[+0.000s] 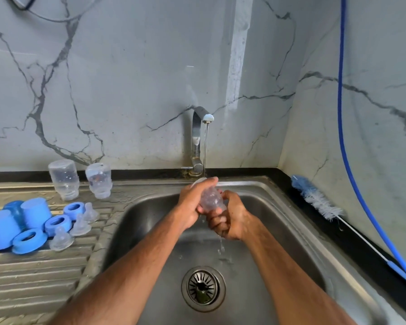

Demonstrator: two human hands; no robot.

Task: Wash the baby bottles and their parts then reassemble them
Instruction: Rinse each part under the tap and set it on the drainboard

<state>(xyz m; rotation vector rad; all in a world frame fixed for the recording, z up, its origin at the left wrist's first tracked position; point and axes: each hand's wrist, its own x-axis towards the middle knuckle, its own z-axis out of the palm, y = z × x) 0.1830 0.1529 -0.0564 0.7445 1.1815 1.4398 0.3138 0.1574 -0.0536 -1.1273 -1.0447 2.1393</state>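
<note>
— What do the hands hold?

— A small clear plastic baby bottle (212,198), rounded and beaded with drops, held over the far part of the basin. The left hand (192,204) has its fingers curled round the upper end, and the right hand (231,220) has its fingers clamped round the lower end. A thin water stream (205,148) from the bent chrome tap (197,137) falls onto it. Drips run off below the right hand.

— And the other parts?

— They are on the ribbed steel drainboard (33,282), at the left. Two clear plastic bottles (63,179) stand mouth down at its far edge, side by side. Nearer are three blue plastic caps (35,213), three blue screw rings (28,240) and three soft translucent silicone teats (61,239), all close together.

— The surface, the room?

— A brushed stainless-steel sink (291,231) with a round slotted drain strainer (203,288), set in a black bench (150,172). On the bench at the right lies a long bottle brush (317,199) with blue and white bristles and a thin white shaft. Pale grey marble-look wall panels (127,78) with dark veins meet in a corner. A blue hose (342,113) hangs down the right wall.
</note>
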